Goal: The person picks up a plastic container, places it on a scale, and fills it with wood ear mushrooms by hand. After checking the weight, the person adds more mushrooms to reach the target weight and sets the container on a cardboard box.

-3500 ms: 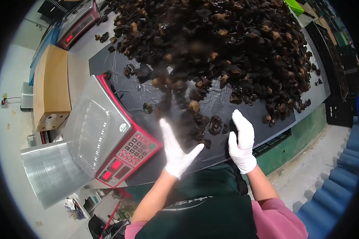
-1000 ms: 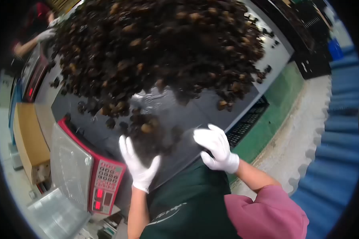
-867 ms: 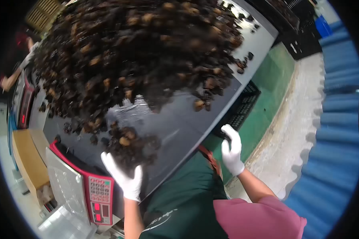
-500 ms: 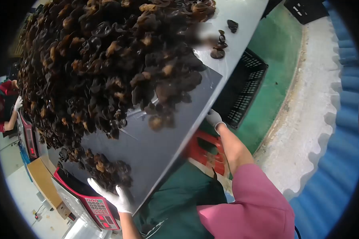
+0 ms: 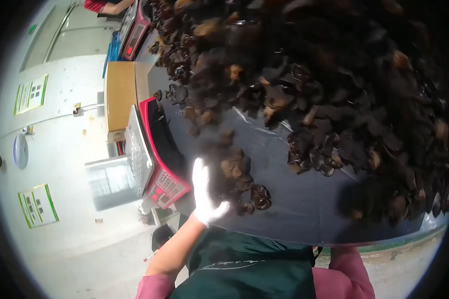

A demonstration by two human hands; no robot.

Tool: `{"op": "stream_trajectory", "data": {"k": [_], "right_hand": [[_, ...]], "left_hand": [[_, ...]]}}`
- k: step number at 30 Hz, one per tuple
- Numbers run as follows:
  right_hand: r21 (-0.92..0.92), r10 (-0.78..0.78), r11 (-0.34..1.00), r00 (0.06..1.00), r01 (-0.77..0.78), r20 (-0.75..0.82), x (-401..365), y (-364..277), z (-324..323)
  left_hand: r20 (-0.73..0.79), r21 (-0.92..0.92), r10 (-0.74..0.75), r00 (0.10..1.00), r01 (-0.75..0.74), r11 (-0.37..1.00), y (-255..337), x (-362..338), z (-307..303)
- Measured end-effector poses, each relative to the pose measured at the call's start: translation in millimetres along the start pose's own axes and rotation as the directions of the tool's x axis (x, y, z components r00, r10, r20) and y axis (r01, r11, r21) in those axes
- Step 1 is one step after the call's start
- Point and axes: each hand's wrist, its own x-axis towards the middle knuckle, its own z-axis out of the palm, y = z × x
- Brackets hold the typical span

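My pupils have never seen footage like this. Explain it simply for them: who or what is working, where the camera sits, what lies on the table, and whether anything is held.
No machine works here: a person uses their own two hands. A head-worn camera looks forward and down, so the dark green apron shows at the bottom. On the dark-topped table lies a big pile of dark brown, ruffled pieces, perhaps wood-ear fungus. A smaller heap lies beside the white-gloved left hand, which is open and visibly grips nothing. The right hand is out of sight; only a pink sleeve shows on that side. A red scale stands near the left hand.
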Motion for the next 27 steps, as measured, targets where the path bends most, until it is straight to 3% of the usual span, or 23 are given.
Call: {"op": "stream_trajectory", "data": {"k": [3, 9, 13, 15, 17, 19, 21, 22, 24, 25, 26, 27], "right_hand": [[0.029, 0.026, 0.999, 0.999, -0.025, -0.021, -10.6, 8.0, -5.8], [0.259, 0.051, 0.966, 0.988, -0.011, -0.149, -69.8, 23.1, -53.6], [0.514, -0.017, 0.848, 0.977, 0.127, -0.213, -153.2, 29.9, -113.5], [0.485, -0.118, 0.849, 0.97, 0.21, -0.213, -212.1, 10.2, -176.1], [0.313, -0.238, 0.904, 0.95, 0.292, -0.201, -290.3, -70.4, -271.0], [-0.033, -0.646, 0.736, 0.687, 0.676, -0.333, -348.8, -157.3, -326.3], [-0.137, -0.77, 0.598, 0.519, 0.789, -0.37, -381.6, -232.6, -347.1], [-0.222, -0.849, 0.503, 0.429, 0.835, -0.31, -385.7, -270.1, -350.2], [-0.269, -0.925, 0.38, 0.365, 0.885, -0.106, -381.1, -342.4, -335.3], [-0.214, -0.915, 0.399, 0.401, 0.891, -0.039, -377.7, -370.8, -321.4], [-0.298, -0.901, 0.403, 0.433, 0.865, 0.036, -379.2, -385.5, -310.9], [-0.236, -0.894, 0.426, 0.446, 0.873, 0.035, -377.8, -389.1, -300.2]], "left_hand": [[-0.128, 0.102, 0.198, 0.972, -0.185, 0.977, -9.3, -3.4, 3.5], [-0.157, 0.036, 0.214, 0.964, -0.211, 0.977, -10.1, -1.5, 3.2], [-0.129, 0.04, 0.161, 0.978, -0.158, 0.987, -11.7, -5.8, 0.1], [-0.156, 0.029, 0.171, 0.973, -0.169, 0.985, -9.6, -5.2, 0.9], [-0.157, 0.001, 0.169, 0.973, -0.171, 0.985, -7.0, -1.8, -1.9], [-0.148, -0.024, 0.132, 0.98, -0.137, 0.99, -2.8, -3.5, -2.7], [-0.123, -0.024, 0.141, 0.982, -0.145, 0.989, -3.7, -2.0, -4.6], [-0.14, -0.037, 0.149, 0.979, -0.155, 0.987, -2.8, -0.2, -4.8], [-0.143, -0.096, 0.143, 0.979, -0.157, 0.983, -6.3, 2.4, -3.3], [-0.132, -0.134, 0.137, 0.982, -0.155, 0.979, -5.7, -1.3, -5.2], [-0.107, -0.145, 0.123, 0.987, -0.137, 0.98, -3.9, -1.9, -7.9], [-0.099, -0.15, 0.115, 0.988, -0.129, 0.98, -3.8, 2.0, -9.4]]}}
